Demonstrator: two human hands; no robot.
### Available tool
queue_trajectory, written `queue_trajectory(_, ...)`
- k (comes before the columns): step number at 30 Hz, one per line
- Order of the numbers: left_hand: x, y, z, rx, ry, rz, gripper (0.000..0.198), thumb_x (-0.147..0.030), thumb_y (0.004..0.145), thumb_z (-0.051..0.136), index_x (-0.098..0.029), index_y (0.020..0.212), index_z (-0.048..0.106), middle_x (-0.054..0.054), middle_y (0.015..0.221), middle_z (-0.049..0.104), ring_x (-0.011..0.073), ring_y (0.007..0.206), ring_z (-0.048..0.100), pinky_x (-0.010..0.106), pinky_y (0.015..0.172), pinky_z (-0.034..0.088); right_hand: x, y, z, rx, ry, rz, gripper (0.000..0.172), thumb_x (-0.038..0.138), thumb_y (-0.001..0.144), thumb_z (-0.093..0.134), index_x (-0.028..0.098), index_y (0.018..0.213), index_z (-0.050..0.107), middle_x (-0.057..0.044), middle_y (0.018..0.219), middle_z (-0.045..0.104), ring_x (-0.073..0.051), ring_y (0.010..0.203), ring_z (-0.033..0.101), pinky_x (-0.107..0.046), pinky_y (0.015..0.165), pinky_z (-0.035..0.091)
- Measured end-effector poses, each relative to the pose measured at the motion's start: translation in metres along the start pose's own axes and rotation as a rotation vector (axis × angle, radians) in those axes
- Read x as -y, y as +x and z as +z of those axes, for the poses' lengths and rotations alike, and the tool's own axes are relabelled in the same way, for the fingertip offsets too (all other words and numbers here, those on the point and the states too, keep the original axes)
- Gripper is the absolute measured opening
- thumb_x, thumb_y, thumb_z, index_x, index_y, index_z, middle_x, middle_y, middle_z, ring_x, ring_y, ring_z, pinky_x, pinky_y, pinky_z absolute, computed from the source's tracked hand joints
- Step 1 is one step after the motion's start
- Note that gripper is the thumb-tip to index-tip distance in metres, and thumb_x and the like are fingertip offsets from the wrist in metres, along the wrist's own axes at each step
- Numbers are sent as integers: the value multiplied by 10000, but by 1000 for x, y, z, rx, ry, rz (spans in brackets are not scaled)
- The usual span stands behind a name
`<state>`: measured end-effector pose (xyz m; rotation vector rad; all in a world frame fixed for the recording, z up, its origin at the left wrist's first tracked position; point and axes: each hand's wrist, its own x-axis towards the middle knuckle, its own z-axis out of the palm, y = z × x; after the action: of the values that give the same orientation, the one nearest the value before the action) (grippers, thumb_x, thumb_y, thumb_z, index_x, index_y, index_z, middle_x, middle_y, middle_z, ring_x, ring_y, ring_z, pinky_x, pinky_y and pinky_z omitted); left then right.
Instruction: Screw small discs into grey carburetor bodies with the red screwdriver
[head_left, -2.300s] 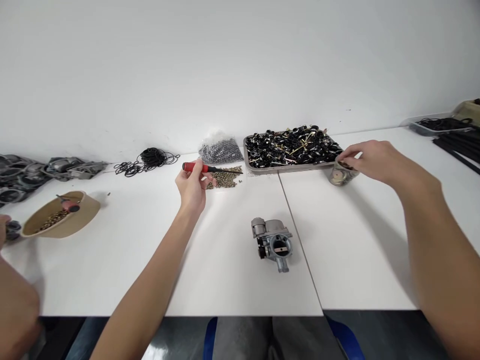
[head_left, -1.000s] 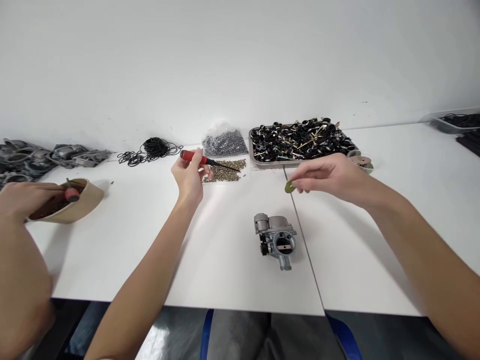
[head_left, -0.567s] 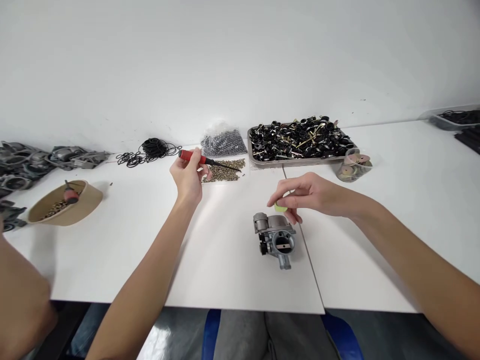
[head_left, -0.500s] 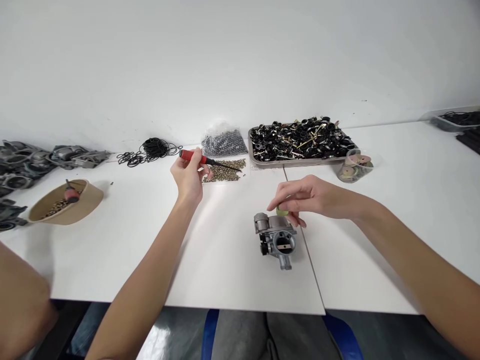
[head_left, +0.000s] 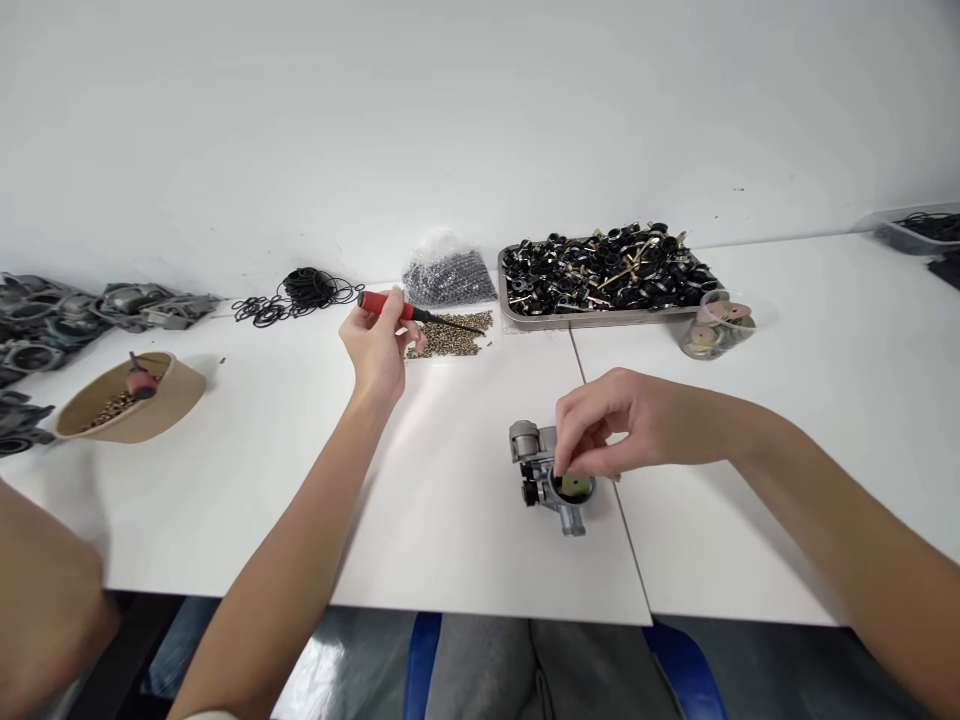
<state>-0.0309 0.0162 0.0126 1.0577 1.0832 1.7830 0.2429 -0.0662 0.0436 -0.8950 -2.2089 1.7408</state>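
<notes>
My left hand (head_left: 379,345) is closed round the red handle of a screwdriver (head_left: 388,305). The blade reaches over a spread of small brass-coloured screws (head_left: 450,338), its tip at their right side. A grey metal carburetor (head_left: 571,520) stands on the table in front of me, its round bore facing my way. A yellowish throttle plate (head_left: 576,485) sits at the mouth of that bore. Thumb and fingers of my right hand (head_left: 615,425) are pinched together at the plate's upper left edge. This hand hides part of the carburetor's top and bore.
Behind lies a metal tray (head_left: 600,320) of black parts, with a clear cup (head_left: 712,335) of round plates beside it. A plastic bag (head_left: 448,280) and black rubber rings (head_left: 307,290) line the wall. At left are a bowl (head_left: 176,395), carburetor bodies (head_left: 34,310) and another person's arm (head_left: 45,600).
My right hand has lowered the throttle plate from above the carburetor to the mouth of its bore. The left hand with the screwdriver has barely moved.
</notes>
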Motion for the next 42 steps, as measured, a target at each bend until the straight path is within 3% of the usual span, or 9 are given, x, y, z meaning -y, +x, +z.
queue_trajectory(8, -1, 0, 0, 13, 5, -2, 364, -382, 682, 809, -170, 702, 514, -67, 549, 478, 58, 391, 472, 222, 372, 405, 7, 0, 6, 15, -133, -2, 197, 306, 823, 671, 196, 973, 735, -35, 905, 676, -107, 782, 609, -227, 684, 486)
queue_trajectory(13, -1, 0, 0, 6, 11, -4, 334, -377, 694, 804, -164, 726, 549, -53, 574, 508, 58, 394, 470, 222, 367, 399, 6, 2, 9, -59, -194, -35, 232, 299, 817, 675, 207, 1027, 711, -48, 919, 636, -105, 761, 552, -237, 672, 464)
queue_trajectory(19, -5, -1, 1, 9, 3, 1, 315, -369, 707, 800, -168, 721, 557, -50, 560, 487, 66, 394, 469, 224, 361, 385, -8, 10, 2, -127, -48, -28, 344, 432, 803, 692, 197, 1055, 694, -57, 896, 628, -99, 688, 523, -251, 629, 433)
queue_trajectory(21, -8, -2, 2, 19, -8, -3, 313, -369, 710, 800, -164, 722, 563, -41, 577, 499, 66, 396, 469, 227, 358, 377, -18, 17, -3, -259, -21, 11, 373, 474, 823, 657, 176, 1045, 681, -53, 843, 624, -99, 664, 524, -252, 609, 409)
queue_trajectory(25, -12, -8, 7, 76, -65, -26, 324, -371, 703, 805, -148, 715, 571, -22, 636, 532, 58, 396, 464, 230, 346, 358, -51, 36, -9, -678, -101, 22, 374, 474, 818, 647, 146, 995, 678, -60, 874, 625, -94, 666, 507, -251, 602, 384)
queue_trajectory(27, -13, -12, 10, 123, -78, -62, 310, -371, 713, 796, -140, 728, 591, -27, 606, 510, 62, 395, 461, 226, 340, 345, -66, 45, -9, -757, -103, 7, 385, 462, 790, 680, 146, 1010, 680, -59, 912, 630, -92, 674, 509, -252, 609, 387)
queue_trajectory(36, -9, -26, 19, 246, -72, -159, 299, -375, 742, 771, -124, 753, 611, -24, 569, 500, 70, 385, 457, 219, 337, 351, -73, 52, -3, -775, -89, -62, 430, 506, 711, 759, 177, 986, 734, -73, 1053, 621, -96, 714, 531, -263, 663, 429)
queue_trajectory(42, -8, -29, 22, 264, -56, -175, 309, -389, 734, 775, -128, 732, 608, -24, 558, 496, 72, 375, 456, 220, 328, 349, -73, 53, -3, -761, -74, -76, 292, 427, 737, 741, 161, 857, 752, -61, 944, 649, -98, 703, 537, -264, 659, 411)
